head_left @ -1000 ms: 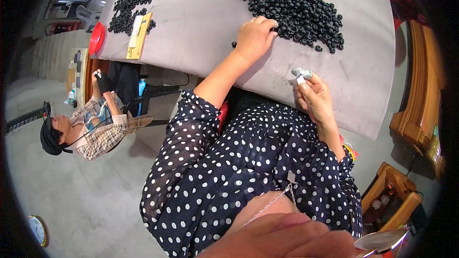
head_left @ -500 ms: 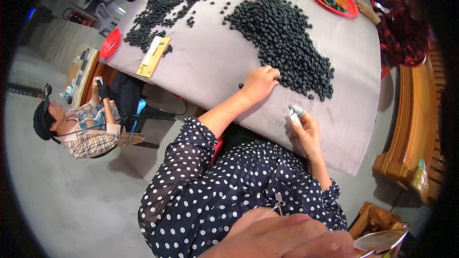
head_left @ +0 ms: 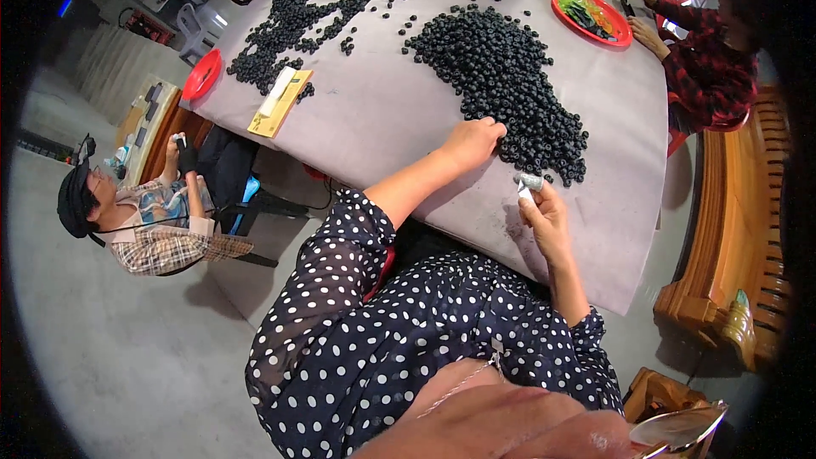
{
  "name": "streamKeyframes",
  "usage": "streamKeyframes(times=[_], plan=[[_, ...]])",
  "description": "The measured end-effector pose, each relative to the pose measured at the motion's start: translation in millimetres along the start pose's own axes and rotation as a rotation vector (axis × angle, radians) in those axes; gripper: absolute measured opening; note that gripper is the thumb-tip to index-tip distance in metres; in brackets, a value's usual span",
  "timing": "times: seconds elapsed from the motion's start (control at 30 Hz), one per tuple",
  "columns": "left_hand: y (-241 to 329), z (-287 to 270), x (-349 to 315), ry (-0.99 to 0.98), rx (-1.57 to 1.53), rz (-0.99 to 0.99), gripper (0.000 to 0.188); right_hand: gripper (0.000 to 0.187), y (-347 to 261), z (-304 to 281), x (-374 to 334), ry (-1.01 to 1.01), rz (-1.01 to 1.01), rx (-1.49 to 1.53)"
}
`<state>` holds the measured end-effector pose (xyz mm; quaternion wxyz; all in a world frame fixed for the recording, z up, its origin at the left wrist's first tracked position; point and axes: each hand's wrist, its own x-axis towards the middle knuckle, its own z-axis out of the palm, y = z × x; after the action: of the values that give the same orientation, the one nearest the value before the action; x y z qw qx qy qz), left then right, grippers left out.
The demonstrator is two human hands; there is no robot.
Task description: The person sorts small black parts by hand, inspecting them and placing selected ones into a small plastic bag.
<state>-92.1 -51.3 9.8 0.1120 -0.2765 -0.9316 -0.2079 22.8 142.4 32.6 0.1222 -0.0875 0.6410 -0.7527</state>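
Note:
A heap of small black round parts point(head_left: 501, 68), some with a hole showing, is spread on the cloth-covered table. My left hand point(head_left: 474, 143) rests at the heap's near-left edge, its fingers pinched together against the parts; what they hold, if anything, is hidden. Just to the right and nearer me is my right hand point(head_left: 546, 217), closed with thumb against index finger. That index finger is wrapped in silver-grey tape point(head_left: 531, 181). Between thumb and finger it grips a small white piece point(head_left: 524, 194), pointed at its top, whose kind I cannot make out.
A second black heap point(head_left: 297, 17) stretches along the table's far left. Near it lie a yellow box point(head_left: 280, 104) and a red dish point(head_left: 202, 75). A red plate point(head_left: 625, 31) holds coloured pieces. Co-workers sit left, far left and right. A wooden bench point(head_left: 722, 221) stands right.
My left hand has shifted slightly right, its fingers now bunched at the heap's edge. My right hand keeps the white piece. The whole view has tilted a little, showing more of the table's far side.

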Motion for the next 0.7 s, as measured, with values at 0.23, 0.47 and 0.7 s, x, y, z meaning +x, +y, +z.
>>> streamKeyframes(times=[0.23, 0.47, 0.7], plan=[[-2, -2, -12, 0.062, -0.055, 0.049, 0.015, 0.029, 7, -1, -2, -0.040, -0.019, 0.115], [-2, -2, -6, -0.015, 0.055, 0.102, 0.013, 0.023, 14, 11, 19, -0.036, -0.094, 0.062], [5, 0, -21, 0.075, 0.150, 0.252, 0.013, 0.022, 12, 11, 12, -0.031, 0.036, 0.097]])
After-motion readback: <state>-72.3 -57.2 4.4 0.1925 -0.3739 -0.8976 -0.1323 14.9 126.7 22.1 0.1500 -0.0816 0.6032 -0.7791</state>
